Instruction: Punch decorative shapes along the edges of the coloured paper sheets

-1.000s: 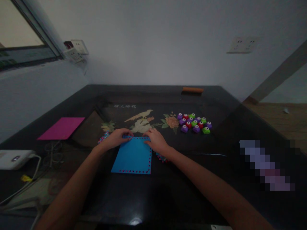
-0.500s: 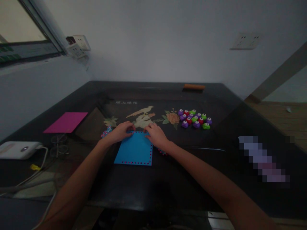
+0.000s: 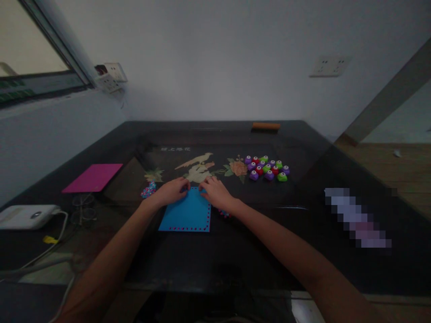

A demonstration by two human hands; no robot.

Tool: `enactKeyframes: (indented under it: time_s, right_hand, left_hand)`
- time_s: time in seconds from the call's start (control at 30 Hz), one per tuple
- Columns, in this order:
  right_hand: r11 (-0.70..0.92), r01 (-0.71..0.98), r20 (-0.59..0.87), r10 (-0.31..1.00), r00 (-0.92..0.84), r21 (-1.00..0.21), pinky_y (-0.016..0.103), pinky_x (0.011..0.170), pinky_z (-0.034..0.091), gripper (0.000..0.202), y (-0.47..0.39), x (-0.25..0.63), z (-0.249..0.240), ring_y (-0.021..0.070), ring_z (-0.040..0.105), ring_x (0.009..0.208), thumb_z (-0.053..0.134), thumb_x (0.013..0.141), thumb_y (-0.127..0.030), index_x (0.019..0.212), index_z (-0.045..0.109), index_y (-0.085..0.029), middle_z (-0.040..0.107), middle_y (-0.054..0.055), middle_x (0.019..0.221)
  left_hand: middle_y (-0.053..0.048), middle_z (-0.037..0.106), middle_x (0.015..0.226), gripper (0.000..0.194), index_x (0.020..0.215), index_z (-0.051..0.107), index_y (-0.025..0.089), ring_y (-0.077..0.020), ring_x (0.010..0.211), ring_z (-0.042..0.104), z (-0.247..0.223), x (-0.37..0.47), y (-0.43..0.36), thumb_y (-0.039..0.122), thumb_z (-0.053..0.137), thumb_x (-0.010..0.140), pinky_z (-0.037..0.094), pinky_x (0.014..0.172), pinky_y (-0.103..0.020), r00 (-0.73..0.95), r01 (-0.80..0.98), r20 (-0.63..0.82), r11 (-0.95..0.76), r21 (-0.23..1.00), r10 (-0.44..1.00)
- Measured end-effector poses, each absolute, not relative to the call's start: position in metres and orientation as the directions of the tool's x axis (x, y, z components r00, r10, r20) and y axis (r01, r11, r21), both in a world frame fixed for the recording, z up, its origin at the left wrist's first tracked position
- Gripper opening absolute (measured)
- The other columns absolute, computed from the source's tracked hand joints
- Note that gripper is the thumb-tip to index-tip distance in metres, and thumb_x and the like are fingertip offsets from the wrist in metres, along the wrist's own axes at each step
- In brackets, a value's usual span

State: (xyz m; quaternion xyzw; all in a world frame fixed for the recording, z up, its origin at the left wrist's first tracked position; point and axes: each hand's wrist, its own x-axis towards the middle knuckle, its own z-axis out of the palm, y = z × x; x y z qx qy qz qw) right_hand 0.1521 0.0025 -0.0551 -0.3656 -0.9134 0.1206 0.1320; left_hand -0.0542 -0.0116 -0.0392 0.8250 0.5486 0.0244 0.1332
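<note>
A blue paper sheet (image 3: 187, 214) lies flat before me, with small pink-showing holes or dots along its far, right and near edges. My left hand (image 3: 172, 190) is at the sheet's far left corner, fingers curled onto the edge. Opposite it, my right hand (image 3: 215, 192) has its thumb and fingers closed on the far right corner. My fingers partly cover the far edge. Small blue and pink paper bits (image 3: 148, 190) lie in a pile beside my left wrist, and more bits (image 3: 225, 214) show under my right wrist.
Several purple, red and green craft punches (image 3: 268, 168) stand at right on the dark table (image 3: 175, 260). A pink sheet (image 3: 94, 178) and a white device with a cable (image 3: 30, 217) are at left. Farther back lies a brown roll (image 3: 266, 126). A pixelated object (image 3: 357, 217) is at far right.
The camera view has shifted slightly. Both hands stay at the sheet's far edge, with their fingertips a little closer together.
</note>
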Motion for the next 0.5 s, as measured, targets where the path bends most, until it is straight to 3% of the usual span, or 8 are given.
enactKeyframes:
  time_s: [0.3, 0.4, 0.5]
  right_hand:
    - [0.759, 0.553, 0.265, 0.643, -0.718, -0.342, 0.037, 0.094, 0.040, 0.031, -0.003, 0.193, -0.040, 0.0216, 0.046, 0.114, 0.053, 0.088, -0.029, 0.117, 0.056, -0.018, 0.052, 0.011, 0.121]
    - [0.736, 0.561, 0.379, 0.677, -0.631, -0.380, 0.036, 0.096, 0.040, 0.027, 0.003, 0.226, -0.037, 0.0201, 0.049, 0.112, 0.050, 0.090, -0.030, 0.113, 0.057, -0.018, 0.054, 0.010, 0.118]
    - [0.632, 0.688, 0.456, 0.760, -0.463, -0.356, 0.035, 0.094, 0.041, 0.022, 0.020, 0.268, -0.036, 0.0188, 0.051, 0.109, 0.046, 0.092, -0.031, 0.105, 0.060, -0.022, 0.059, 0.006, 0.114]
  left_hand:
    - [-0.010, 0.061, 0.096, 0.019, 0.093, 0.058, 0.015, -0.0227, 0.084, 0.061, -0.019, -0.035, -0.020, 0.019, 0.043, 0.082, 0.047, 0.075, -0.032, 0.336, 0.937, -0.080, -0.325, 0.127, 0.938]
    - [-0.009, 0.060, 0.104, 0.022, 0.101, 0.056, 0.017, -0.0218, 0.090, 0.061, -0.011, -0.022, -0.016, 0.019, 0.042, 0.084, 0.046, 0.079, -0.032, 0.358, 0.928, -0.037, -0.351, 0.124, 0.933]
    - [-0.006, 0.061, 0.105, 0.022, 0.103, 0.056, 0.021, -0.0195, 0.091, 0.060, -0.001, 0.001, -0.007, 0.019, 0.046, 0.084, 0.046, 0.080, -0.031, 0.446, 0.876, 0.039, -0.446, 0.186, 0.894]
